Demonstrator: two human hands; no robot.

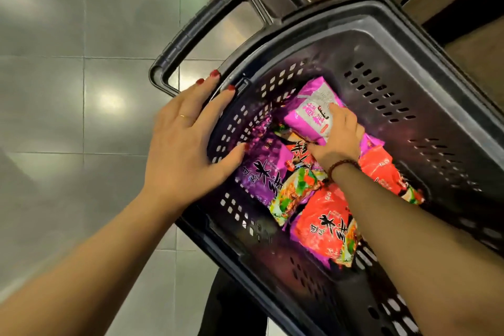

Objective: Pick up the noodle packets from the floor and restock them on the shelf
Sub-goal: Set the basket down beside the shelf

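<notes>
Closest to me inside the black basket [387,43], a red noodle packet [324,226] lies face up against the near wall, and my right forearm crosses over part of it. Toward the basket's left wall sits a purple packet [261,172], with a packet showing a noodle photo wedged between it and the red one. A second red packet [381,172] lies on the basket's right side, half hidden behind the same forearm.

My left hand [188,139] is released: the palm lies flat over the basket's left rim, the fingers are stretched out, and the thumb rests against the inside of the perforated wall (a thin ring [183,116] shows on one finger). My right hand [338,136], with a bead bracelet [342,165] at the wrist, is down in the middle of the basket. It is grasping a pink packet [313,112] along one edge, and the packet tilts up above the others.

Past the left hand, the basket's looped handle [196,33] lies folded outward over the grey tiled floor [68,90]. Beyond the basket's far rim stands a dark frame with brown panels [463,43]. I cannot tell from here whether that is the shelf.
</notes>
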